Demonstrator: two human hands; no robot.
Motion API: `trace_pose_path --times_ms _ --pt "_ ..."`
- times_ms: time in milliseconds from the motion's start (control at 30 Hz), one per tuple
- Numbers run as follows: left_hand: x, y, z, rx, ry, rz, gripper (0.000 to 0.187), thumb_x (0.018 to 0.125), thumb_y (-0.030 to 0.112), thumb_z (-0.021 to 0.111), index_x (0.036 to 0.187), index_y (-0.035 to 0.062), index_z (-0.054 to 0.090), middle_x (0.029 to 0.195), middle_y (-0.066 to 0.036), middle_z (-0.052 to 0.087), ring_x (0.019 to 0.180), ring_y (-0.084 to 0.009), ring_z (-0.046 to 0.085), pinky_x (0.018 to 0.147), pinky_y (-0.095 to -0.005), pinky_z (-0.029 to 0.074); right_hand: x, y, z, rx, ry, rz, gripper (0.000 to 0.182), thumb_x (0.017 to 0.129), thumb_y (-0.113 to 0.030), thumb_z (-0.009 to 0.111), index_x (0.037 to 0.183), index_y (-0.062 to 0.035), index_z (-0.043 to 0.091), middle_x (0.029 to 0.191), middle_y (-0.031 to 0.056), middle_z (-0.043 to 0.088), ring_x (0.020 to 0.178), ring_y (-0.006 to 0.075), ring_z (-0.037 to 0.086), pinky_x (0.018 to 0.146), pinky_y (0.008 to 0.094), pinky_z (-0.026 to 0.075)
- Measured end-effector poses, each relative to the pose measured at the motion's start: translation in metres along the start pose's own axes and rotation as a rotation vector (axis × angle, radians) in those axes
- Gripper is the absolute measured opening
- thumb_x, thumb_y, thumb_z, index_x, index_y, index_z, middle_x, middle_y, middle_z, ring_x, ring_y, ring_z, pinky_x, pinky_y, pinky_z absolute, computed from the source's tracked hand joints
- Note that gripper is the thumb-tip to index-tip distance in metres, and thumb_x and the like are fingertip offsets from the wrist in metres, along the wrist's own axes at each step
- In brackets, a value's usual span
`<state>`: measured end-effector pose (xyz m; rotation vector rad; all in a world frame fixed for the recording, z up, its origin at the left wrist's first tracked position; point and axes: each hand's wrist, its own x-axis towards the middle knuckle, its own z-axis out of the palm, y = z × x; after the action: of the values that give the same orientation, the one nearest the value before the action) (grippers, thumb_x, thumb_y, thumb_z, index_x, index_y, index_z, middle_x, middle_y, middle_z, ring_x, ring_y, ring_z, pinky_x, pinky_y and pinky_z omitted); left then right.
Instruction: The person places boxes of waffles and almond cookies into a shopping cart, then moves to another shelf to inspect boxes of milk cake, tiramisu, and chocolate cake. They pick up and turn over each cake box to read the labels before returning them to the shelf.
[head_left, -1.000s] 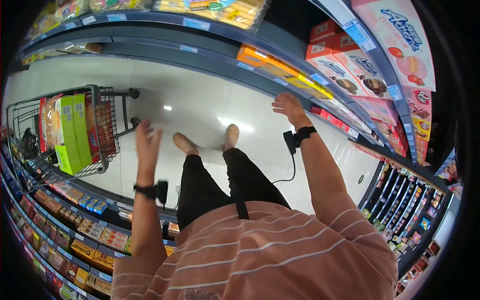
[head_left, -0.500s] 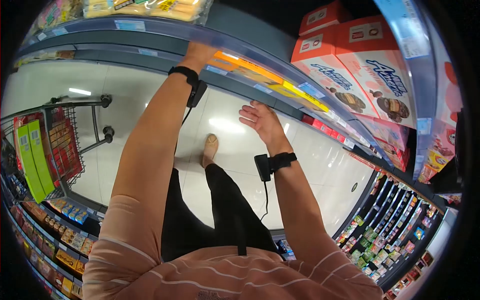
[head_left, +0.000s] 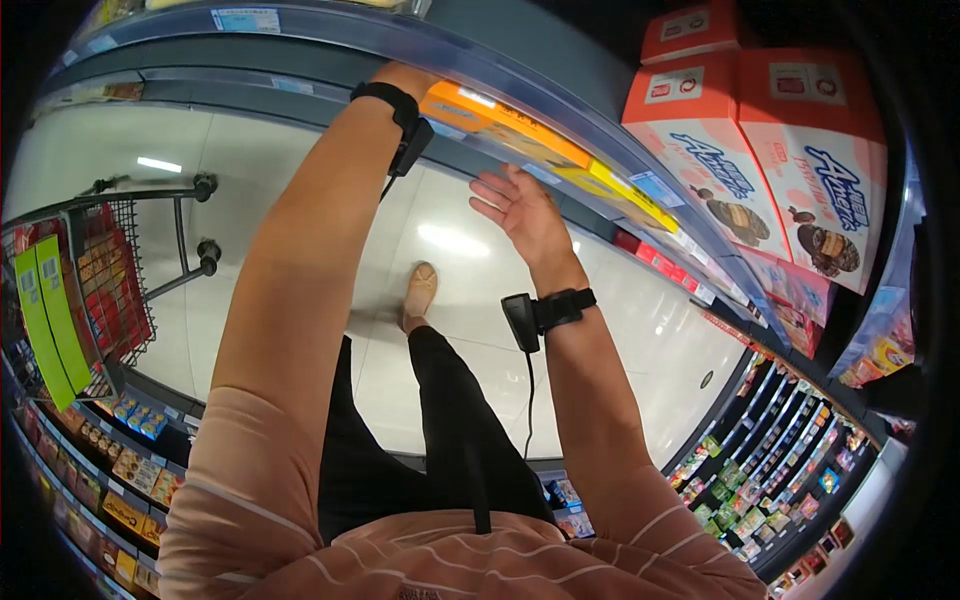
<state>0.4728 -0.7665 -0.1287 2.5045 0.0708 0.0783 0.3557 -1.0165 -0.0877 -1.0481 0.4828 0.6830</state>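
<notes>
My left hand [head_left: 402, 78] reaches under the upper shelf's edge, beside the near end of an orange box [head_left: 500, 118]. Its fingers are hidden by the shelf, so whether they touch or hold anything cannot be made out. Bright yellow packaging [head_left: 632, 196] continues the row to the right of the orange box. Below that row, over the floor, my right hand [head_left: 515, 210] is held up with its fingers spread and nothing in it. Each wrist wears a black strap with a small device.
Large pink-and-red snack boxes [head_left: 815, 165] stand on the shelf at upper right. A shopping cart [head_left: 125, 285] with red goods and green panels is at left. Stocked shelves [head_left: 130, 500] line the lower left, and a display rack [head_left: 770, 455] stands lower right.
My left hand has gone further in behind the shelf edge, and more of the orange box's end shows. My right hand remains open, slightly higher in view. The whole view has shifted a little.
</notes>
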Motion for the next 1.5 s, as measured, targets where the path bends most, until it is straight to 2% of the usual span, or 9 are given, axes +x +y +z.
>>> trace_pose_path --times_ms 533,733,833,933,1033,1133,1367,1500 --pt "0.027 -0.012 0.016 -0.039 -0.006 0.003 0.033 0.084 0.033 0.068 0.106 0.0079 0.072 0.115 -0.018 0.069 0.111 -0.0356 0.063 0.097 -0.0447 0.049 0.02 0.006 -0.01 -0.003 -0.011 0.007 0.05 0.097 -0.03 0.064 0.13 0.0024 0.043 0.134 0.0306 0.048 0.123 0.0437 0.056 0.102 0.0538 0.051" --pt "0.025 -0.016 0.013 -0.049 -0.016 0.004 0.032 0.084 0.032 0.069 0.106 0.0079 0.073 0.115 -0.017 0.07 0.11 -0.0353 0.064 0.097 -0.0447 0.049 0.032 0.001 -0.003 0.075 -0.037 -0.046 0.05 0.1 -0.032 0.06 0.131 0.0047 0.046 0.138 0.0265 0.05 0.129 0.0403 0.052 0.11 0.0529 0.045" --pt "0.023 -0.017 0.012 -0.058 -0.023 0.006 0.032 0.084 0.031 0.069 0.105 0.008 0.073 0.115 -0.017 0.07 0.11 -0.0351 0.064 0.097 -0.0446 0.049 0.039 -0.003 -0.002 0.187 -0.06 -0.056 0.054 0.1 -0.03 0.06 0.138 0.0019 0.04 0.135 0.0272 0.048 0.13 0.0414 0.05 0.108 0.0545 0.047" --pt "0.021 -0.016 0.01 -0.065 -0.029 0.01 0.031 0.084 0.031 0.069 0.105 0.008 0.073 0.115 -0.017 0.07 0.11 -0.0349 0.064 0.097 -0.0446 0.049 0.034 -0.002 0.003 0.238 -0.066 -0.104 0.053 0.099 -0.03 0.061 0.133 0.0077 0.045 0.139 0.0261 0.049 0.135 0.0402 0.046 0.116 0.053 0.038" --pt "0.017 -0.015 0.007 -0.079 -0.041 0.015 0.031 0.084 0.031 0.069 0.104 0.008 0.073 0.114 -0.017 0.07 0.109 -0.0348 0.064 0.096 -0.0445 0.049 0.032 0.001 0.008 0.292 -0.044 -0.123 0.056 0.099 -0.029 0.062 0.136 0.0086 0.043 0.141 0.0264 0.046 0.137 0.0397 0.044 0.117 0.0528 0.037" --pt "0.014 -0.013 0.001 -0.094 -0.059 0.015 0.03 0.084 0.03 0.069 0.104 0.008 0.073 0.114 -0.017 0.07 0.109 -0.0346 0.064 0.096 -0.0445 0.049 0.032 0.0 0.012 0.305 0.041 -0.097 0.041 0.099 -0.026 0.062 0.128 0.0006 0.049 0.128 0.0216 0.056 0.13 0.0368 0.052 0.113 0.0523 0.043" --pt "0.011 -0.009 -0.014 -0.132 -0.11 -0.005 0.029 0.084 0.029 0.07 0.103 0.0081 0.073 0.114 -0.016 0.07 0.108 -0.0342 0.065 0.096 -0.0444 0.049 0.042 -0.01 0.018 0.251 0.054 -0.156 0.037 0.099 -0.026 0.061 0.127 -0.0025 0.052 0.117 0.0154 0.058 0.118 0.0296 0.057 0.109 0.0492 0.048" --pt "0.006 -0.014 -0.027 -0.096 -0.05 -0.029 0.028 0.083 0.029 0.07 0.103 0.0081 0.074 0.113 -0.016 0.071 0.108 -0.034 0.065 0.096 -0.0444 0.05 0.044 -0.02 0.032 0.156 0.016 -0.211 0.035 0.1 -0.024 0.061 0.127 -0.0036 0.054 0.117 0.014 0.059 0.116 0.0276 0.058 0.106 0.0477 0.05"
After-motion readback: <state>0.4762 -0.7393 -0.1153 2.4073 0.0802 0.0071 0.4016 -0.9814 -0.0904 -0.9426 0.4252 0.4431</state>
